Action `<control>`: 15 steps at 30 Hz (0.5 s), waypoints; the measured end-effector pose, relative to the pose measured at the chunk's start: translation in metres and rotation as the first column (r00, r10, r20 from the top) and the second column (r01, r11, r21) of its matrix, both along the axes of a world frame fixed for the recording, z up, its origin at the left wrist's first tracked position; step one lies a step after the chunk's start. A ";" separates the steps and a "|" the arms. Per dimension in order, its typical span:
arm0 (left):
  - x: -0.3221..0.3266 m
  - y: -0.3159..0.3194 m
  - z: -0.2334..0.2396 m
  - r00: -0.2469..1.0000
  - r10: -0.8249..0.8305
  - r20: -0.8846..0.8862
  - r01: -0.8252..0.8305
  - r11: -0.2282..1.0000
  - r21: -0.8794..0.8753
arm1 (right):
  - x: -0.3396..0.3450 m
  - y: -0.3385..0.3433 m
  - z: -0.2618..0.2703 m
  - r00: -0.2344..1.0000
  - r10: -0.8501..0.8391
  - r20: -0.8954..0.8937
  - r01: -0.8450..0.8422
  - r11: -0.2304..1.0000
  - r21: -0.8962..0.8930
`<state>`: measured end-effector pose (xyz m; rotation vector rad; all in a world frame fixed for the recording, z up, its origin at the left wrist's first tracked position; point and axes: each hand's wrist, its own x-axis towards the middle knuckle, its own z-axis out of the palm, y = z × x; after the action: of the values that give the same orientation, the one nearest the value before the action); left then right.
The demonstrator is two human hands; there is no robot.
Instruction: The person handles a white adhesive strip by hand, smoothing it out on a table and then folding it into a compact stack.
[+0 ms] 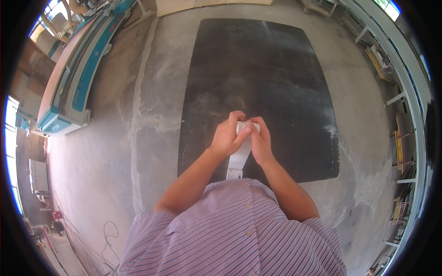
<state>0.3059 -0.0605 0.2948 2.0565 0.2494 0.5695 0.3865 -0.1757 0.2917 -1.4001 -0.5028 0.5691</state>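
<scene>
My left hand [226, 134] and my right hand [261, 140] meet in front of my chest. Between them they grip a small white printed item [242, 127], which looks like a roll of labels; fingers hide part of it. Below it a pale, glossy strip [239, 155] hangs towards my shirt, and a printed white piece [234, 173] shows at its lower end. Beneath my hands a large dark panel or mat [255, 69] with scuffed edges lies on the concrete floor.
A long teal and white woodworking machine [79, 86] stands at left. Along the right runs a grey metal frame [411, 86] with legs. Loose cables [108, 229] lie on the concrete floor [96, 169] at lower left. A wheeled cart [319, 7] stands at top right.
</scene>
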 end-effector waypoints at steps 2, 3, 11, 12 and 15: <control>0.001 -0.005 -0.003 1.000 0.015 -0.007 -0.016 0.993 -0.117 | -0.002 0.000 0.000 0.999 -0.038 0.007 0.038 0.999 0.000; 0.003 -0.009 -0.008 0.989 0.134 0.064 -0.113 0.958 -0.263 | -0.003 0.001 -0.001 0.995 -0.095 0.023 0.094 0.996 0.003; -0.005 -0.013 0.003 0.994 0.029 0.108 0.059 0.683 -0.728 | -0.002 -0.002 0.000 0.956 -0.184 0.228 0.192 0.981 -0.013; -0.005 -0.013 0.003 0.992 -0.006 0.124 0.101 0.618 -0.780 | -0.003 -0.001 -0.001 0.954 -0.179 0.239 0.187 0.982 -0.007; -0.004 -0.017 0.003 0.992 -0.029 0.126 0.118 0.593 -0.796 | -0.006 0.000 0.002 0.964 -0.164 0.207 0.164 0.986 0.021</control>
<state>0.3021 -0.0779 0.2976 1.1265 0.2922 0.3928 0.3806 -0.1760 0.2938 -1.4901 -0.5482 0.2885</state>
